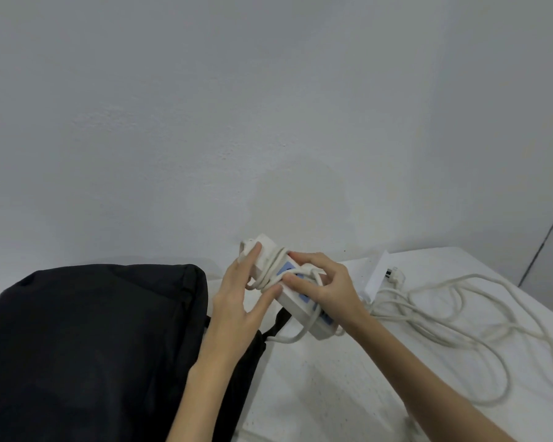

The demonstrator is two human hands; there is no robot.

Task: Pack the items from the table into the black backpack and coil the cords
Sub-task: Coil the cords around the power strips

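Head view, looking down on both hands working a white power strip [296, 293] held up off the table [348, 378]. The left hand [237, 301] has its fingers straight, index laid along the strip's far end and thumb against its near side, steadying rather than clutching. The right hand [324, 287] is curled over the strip's middle, its fingers pinching a turn of the cord [460, 317] down onto the blue sockets.

Progress, as I judge it: coiling is early. A few turns sit around the strip under the left fingers, one loop hangs below the right wrist, and most of the cord lies slack in loose loops well to the right of the right hand, with the plug [393, 275] beyond it near the wall. The backpack [87, 346] lies just left of the left forearm, touching it or nearly so; whether it is zipped or what it holds I cannot tell. So winding, then packing, are both left.

Underneath is a white, finely dotted tabletop set against a plain pale grey wall [268, 106]; a flat white object [377, 272], unclear, stands beside the plug.
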